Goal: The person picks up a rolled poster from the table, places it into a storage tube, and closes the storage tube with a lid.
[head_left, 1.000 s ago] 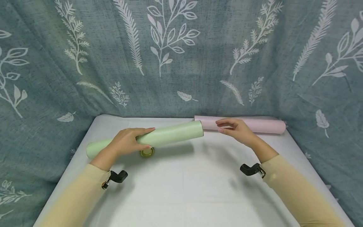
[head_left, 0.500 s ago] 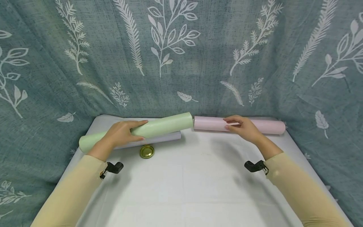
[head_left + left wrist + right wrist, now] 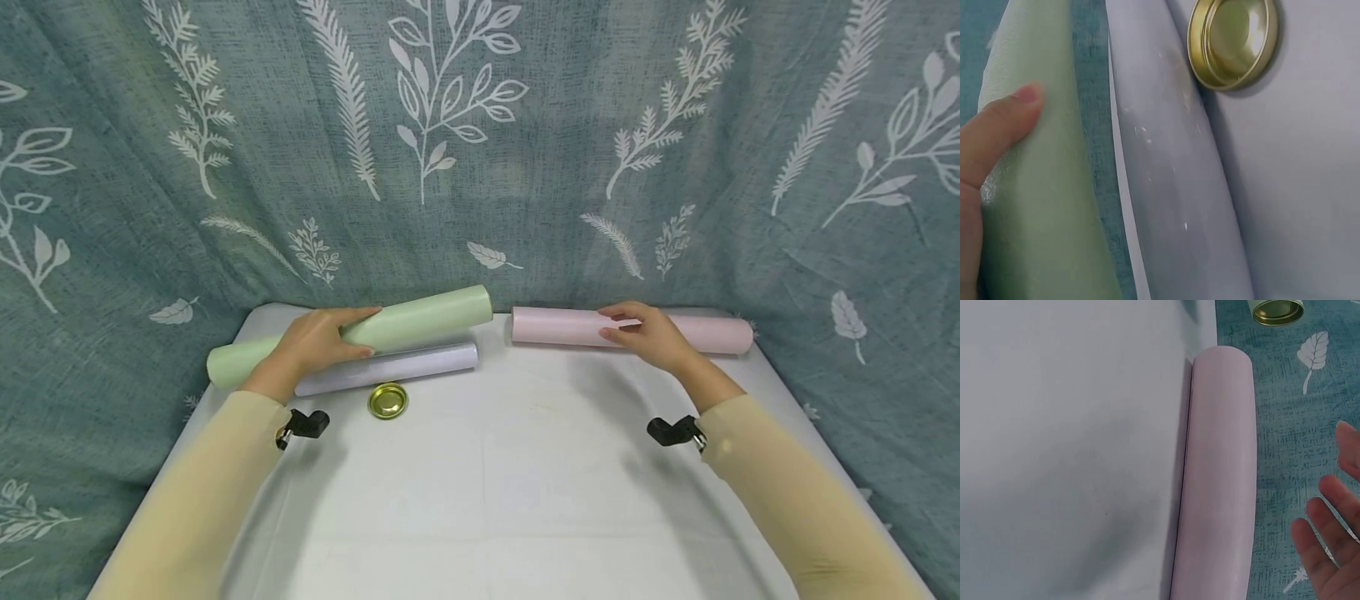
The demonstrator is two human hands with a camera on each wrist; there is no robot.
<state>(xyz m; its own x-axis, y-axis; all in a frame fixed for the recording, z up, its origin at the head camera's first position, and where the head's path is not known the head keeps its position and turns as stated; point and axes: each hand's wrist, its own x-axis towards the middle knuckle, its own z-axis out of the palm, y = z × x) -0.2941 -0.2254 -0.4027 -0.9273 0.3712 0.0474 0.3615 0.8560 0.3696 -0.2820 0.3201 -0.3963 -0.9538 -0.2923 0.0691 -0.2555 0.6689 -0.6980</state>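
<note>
My left hand [image 3: 313, 342] grips a long pale green tube [image 3: 427, 321] around its middle, holding it tilted with the right end higher. In the left wrist view the thumb presses on the green tube [image 3: 1047, 187]. Its gold-rimmed end [image 3: 1277, 314] shows in the right wrist view. Below it on the table lies a lavender tube [image 3: 420, 365], with a round gold lid [image 3: 387, 401] just in front. My right hand [image 3: 656, 340] hovers by a pink tube [image 3: 555, 326] lying along the back edge; its loosely bent fingers are apart from the tube in the right wrist view.
A white cloth covers the table [image 3: 487, 475]. Teal leaf-patterned fabric [image 3: 555, 150] hangs behind and along both sides. A black camera mount [image 3: 307, 423] sits on the left wrist, another black mount [image 3: 675, 431] on the right.
The green tube moves back and left in my left hand, uncovering the lavender tube and more of the gold lid. My right hand shifts slightly right and back, over the pink tube.
</note>
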